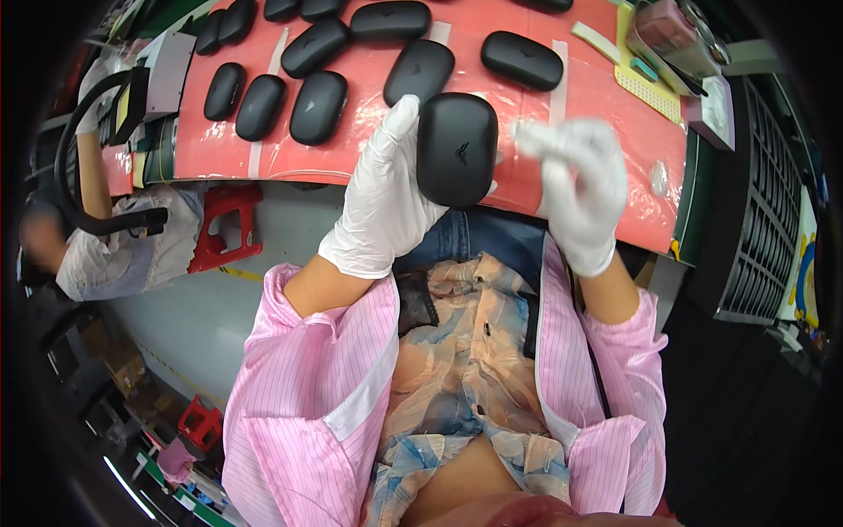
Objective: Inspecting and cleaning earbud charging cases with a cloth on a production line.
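My left hand (pixel 386 193), in a white glove, grips a glossy black rounded case (pixel 458 145) with a small emblem on its face. The case is held upright above the table's near edge, thumb along its left side. To its right is my right hand (pixel 587 189), also gloved in white, with thumb and forefinger drawn together in a pinch. Those fingertips are blurred, and whether anything small is between them is hidden. Just behind the held case lies another black case (pixel 420 72) on the red table covering (pixel 351 158). A further black case (pixel 522 61) rests behind my right hand.
Several like cases, such as one black case (pixel 319 107), lie across the left and far table. A yellow perforated tray (pixel 648 92) and a clear container (pixel 669 39) stand far right. A black slotted rack (pixel 760 211) is beyond. At left, a co-worker's sleeve (pixel 136 250) shows near a red stool (pixel 230 228).
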### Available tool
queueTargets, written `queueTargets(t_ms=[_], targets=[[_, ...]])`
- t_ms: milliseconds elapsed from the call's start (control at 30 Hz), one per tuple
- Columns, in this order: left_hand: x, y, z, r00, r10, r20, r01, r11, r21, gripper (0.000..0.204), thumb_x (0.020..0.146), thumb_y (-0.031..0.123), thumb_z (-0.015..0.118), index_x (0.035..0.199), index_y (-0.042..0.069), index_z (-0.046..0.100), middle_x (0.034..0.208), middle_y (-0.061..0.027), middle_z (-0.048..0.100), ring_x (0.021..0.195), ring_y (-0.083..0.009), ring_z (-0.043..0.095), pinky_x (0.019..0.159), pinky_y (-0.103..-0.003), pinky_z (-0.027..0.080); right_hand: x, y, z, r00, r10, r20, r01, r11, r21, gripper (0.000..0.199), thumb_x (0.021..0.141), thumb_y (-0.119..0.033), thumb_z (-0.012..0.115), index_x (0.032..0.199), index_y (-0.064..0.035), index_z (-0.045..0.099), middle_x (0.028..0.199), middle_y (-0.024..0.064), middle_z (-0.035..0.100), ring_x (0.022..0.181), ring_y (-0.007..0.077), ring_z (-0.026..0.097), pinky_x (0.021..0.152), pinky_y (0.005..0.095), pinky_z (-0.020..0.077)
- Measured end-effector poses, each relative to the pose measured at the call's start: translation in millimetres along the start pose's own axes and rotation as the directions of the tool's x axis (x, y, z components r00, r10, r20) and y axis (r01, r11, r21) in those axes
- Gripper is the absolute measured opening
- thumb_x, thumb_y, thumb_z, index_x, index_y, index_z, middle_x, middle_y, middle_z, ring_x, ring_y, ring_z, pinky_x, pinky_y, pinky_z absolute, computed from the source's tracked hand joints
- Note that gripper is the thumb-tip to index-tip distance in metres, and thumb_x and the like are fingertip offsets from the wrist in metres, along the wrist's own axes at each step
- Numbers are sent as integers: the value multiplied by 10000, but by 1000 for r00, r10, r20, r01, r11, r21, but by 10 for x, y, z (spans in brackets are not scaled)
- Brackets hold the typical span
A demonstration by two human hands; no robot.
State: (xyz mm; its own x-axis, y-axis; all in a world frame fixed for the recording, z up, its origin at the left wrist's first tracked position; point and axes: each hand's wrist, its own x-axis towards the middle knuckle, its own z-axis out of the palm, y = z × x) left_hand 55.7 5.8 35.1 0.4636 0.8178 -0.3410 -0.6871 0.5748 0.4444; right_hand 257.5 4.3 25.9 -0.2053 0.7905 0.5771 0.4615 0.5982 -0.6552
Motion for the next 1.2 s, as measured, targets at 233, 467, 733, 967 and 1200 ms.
queueTargets(t_ms=[233, 467, 733, 967, 1200], targets=[[145, -91, 90, 987, 76, -145, -90, 992, -92, 394, 1006, 411, 492, 1154, 56, 573, 1000, -50, 644, 913, -176, 645, 819, -322, 550, -241, 45, 284, 982, -126, 143, 115, 990, 80, 407, 665, 70, 622, 985, -137, 766, 781, 35, 569, 715, 190, 552, 678, 300, 442], [70, -108, 38, 993, 98, -68, -99, 995, -21, 476, 1021, 409, 436, 1347, 66, 486, 1186, -93, 619, 1075, -224, 623, 908, -358, 533, -408, -52, 267, 997, -74, 7, 71, 974, 215, 309, 741, 91, 604, 965, -80, 731, 870, 35, 578, 730, 182, 551, 673, 305, 453], [194, -140, -139, 997, -58, -54, 63, 993, 97, 561, 956, 559, 468, 1084, 36, 627, 864, -42, 664, 777, -180, 662, 672, -318, 541, 144, -3, -9, 959, 284, -26, -266, 924, 273, 323, 831, 81, 506, 1091, 12, 683, 966, 79, 602, 865, 163, 579, 766, 297, 478], [227, -133, -155, 979, -70, -191, 44, 990, -137, 551, 958, 557, 484, 1032, 22, 594, 827, -92, 626, 699, -203, 642, 598, -310, 557, -91, -220, 272, 949, -158, 271, 126, 983, 131, 478, 605, 51, 600, 991, -177, 765, 751, 15, 506, 719, 220, 543, 696, 329, 448], [258, -103, -98, 946, -115, 303, 249, 856, -452, 962, 879, 712, 427, 1513, 20, 216, 1469, -204, 393, 1258, -339, 494, 1077, -458, 387, -127, -115, 74, 995, 97, -10, -90, 957, 274, 429, 723, 144, 509, 1038, -47, 728, 846, 47, 576, 758, 171, 562, 746, 296, 484]])
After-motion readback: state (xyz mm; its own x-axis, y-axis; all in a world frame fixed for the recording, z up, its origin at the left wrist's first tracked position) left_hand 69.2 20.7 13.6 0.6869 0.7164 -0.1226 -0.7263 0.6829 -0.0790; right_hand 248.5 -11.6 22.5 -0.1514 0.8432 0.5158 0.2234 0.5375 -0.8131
